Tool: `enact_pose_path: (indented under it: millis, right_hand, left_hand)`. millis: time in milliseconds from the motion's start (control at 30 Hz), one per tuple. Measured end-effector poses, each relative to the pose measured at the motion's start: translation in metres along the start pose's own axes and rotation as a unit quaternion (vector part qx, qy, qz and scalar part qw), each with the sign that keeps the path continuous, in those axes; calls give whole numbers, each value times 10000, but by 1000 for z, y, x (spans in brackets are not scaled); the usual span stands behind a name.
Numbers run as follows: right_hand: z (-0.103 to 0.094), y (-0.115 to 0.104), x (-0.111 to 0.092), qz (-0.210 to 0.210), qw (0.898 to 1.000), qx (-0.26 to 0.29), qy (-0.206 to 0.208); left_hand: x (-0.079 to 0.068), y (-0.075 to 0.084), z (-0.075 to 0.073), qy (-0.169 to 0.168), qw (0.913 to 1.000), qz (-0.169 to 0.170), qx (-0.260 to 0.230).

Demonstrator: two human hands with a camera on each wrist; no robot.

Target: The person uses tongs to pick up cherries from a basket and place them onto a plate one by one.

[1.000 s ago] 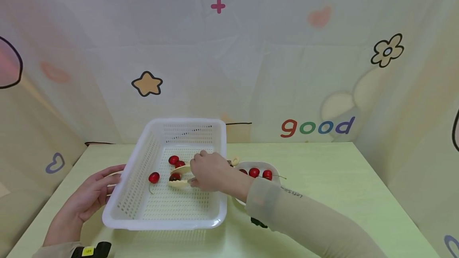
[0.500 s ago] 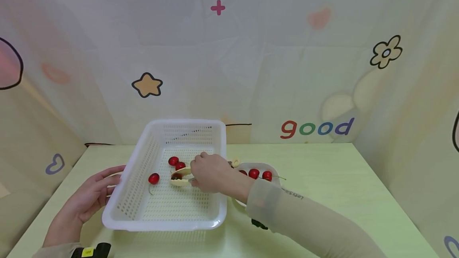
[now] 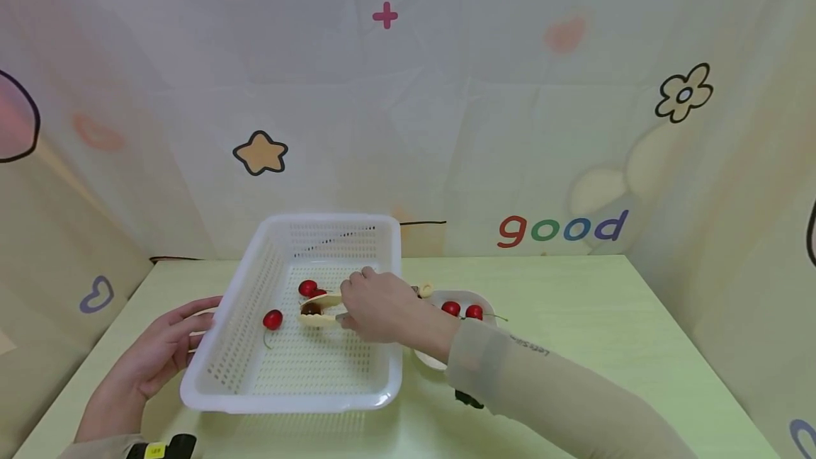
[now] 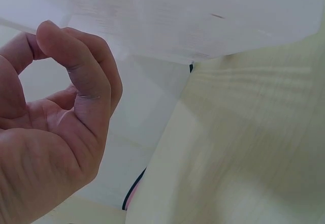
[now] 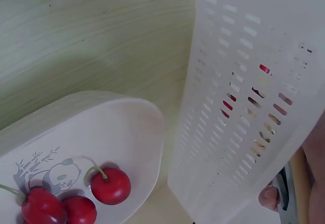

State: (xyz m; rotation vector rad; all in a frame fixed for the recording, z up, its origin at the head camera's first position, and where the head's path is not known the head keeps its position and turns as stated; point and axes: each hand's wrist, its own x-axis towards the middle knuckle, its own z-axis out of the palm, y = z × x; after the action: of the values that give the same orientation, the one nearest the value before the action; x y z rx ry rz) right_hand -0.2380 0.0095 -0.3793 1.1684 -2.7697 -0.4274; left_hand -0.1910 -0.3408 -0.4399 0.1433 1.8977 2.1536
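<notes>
My left hand [image 3: 168, 346] touches the left wall of a white perforated basket [image 3: 293, 401] with its fingertips. In the left wrist view, that hand's fingers [image 4: 94, 89] bend loosely beside the basket. My right hand [image 3: 382, 307] reaches over the basket's right wall and grips tongs [image 3: 325, 299] with cream scalloped tips. Between the tips sits a dark cherry [image 3: 312, 309]. Two red cherries [image 3: 308, 288] lie just behind it, one partly covered by the tongs. Another red cherry [image 3: 273, 319] with a stem lies to the left.
Right of the basket stands a white bowl [image 5: 137, 132] with a panda print and several red cherries [image 5: 110, 187]. My right forearm partly covers it in the head view. Both containers stand on a pale wooden table [image 3: 561, 324]; a patterned curtain [image 3: 446, 126] hangs behind.
The tongs' tips have drawn slightly closer together around the dark cherry. My right hand has shifted a little to the right. The left hand and basket stay in place.
</notes>
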Motion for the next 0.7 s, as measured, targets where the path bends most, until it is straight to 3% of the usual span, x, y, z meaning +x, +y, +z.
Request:
enact_pose_path:
  millis: [200,700]
  right_hand:
    - [2,4,-7,-18,9992,-249,300]
    - [-1,12,-20,90,9991,28,421]
  left_hand:
    - [0,1,1,-50,10000,29,2]
    - [1,-2,-1,51,10000,-28,0]
